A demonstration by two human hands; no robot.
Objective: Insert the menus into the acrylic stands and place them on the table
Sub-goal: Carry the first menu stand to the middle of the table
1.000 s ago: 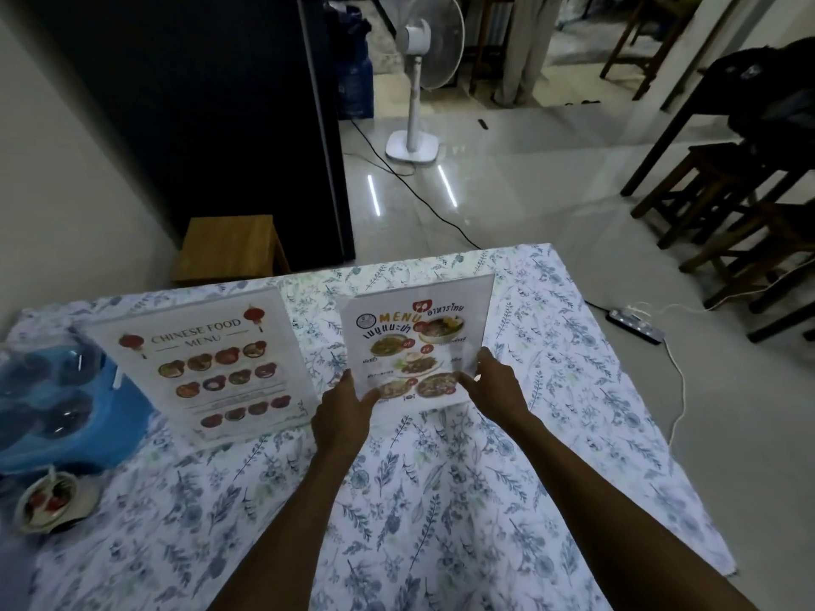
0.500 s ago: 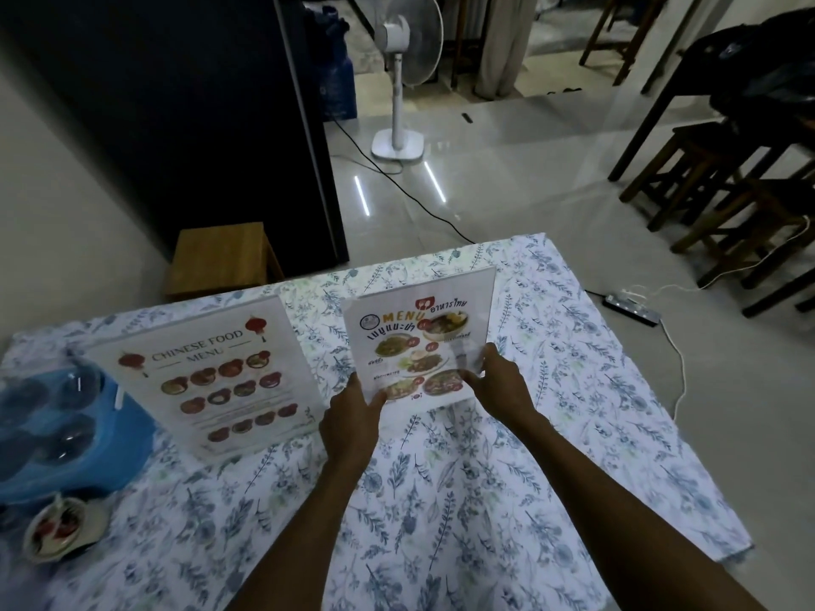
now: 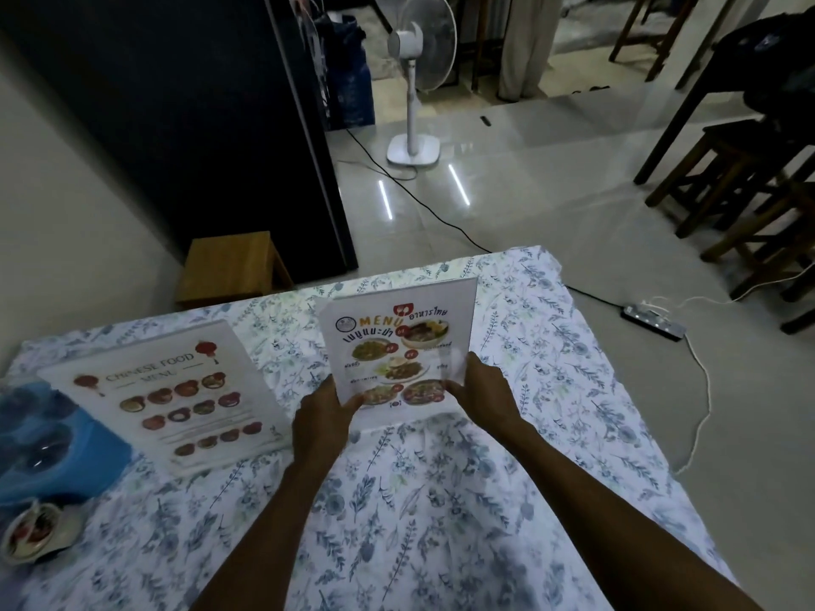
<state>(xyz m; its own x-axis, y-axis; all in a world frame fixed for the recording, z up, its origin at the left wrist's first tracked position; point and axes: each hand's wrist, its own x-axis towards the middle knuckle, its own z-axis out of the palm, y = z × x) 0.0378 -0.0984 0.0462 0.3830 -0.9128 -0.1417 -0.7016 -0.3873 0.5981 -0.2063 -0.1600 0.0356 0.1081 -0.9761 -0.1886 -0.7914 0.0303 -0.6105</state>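
A Thai food menu in an acrylic stand [image 3: 399, 341] stands upright near the middle of the table [image 3: 551, 390], which has a blue floral cloth. My left hand [image 3: 324, 416] grips its lower left edge and my right hand [image 3: 483, 392] grips its lower right edge. To the left, a Chinese food menu in another acrylic stand [image 3: 176, 394] leans back on the cloth, apart from both hands.
A blue tray with clear glasses [image 3: 39, 438] and a small dish [image 3: 31, 533] sit at the table's left edge. Beyond the table are a wooden stool [image 3: 229, 266], a dark cabinet [image 3: 198, 116], a white fan [image 3: 416, 81], a power strip [image 3: 655, 326] and wooden stools [image 3: 749, 169].
Both hands have kept hold of the Thai menu stand's lower edges; it has shifted slightly on the cloth. The view has tilted a little. The Chinese menu stand has not moved.
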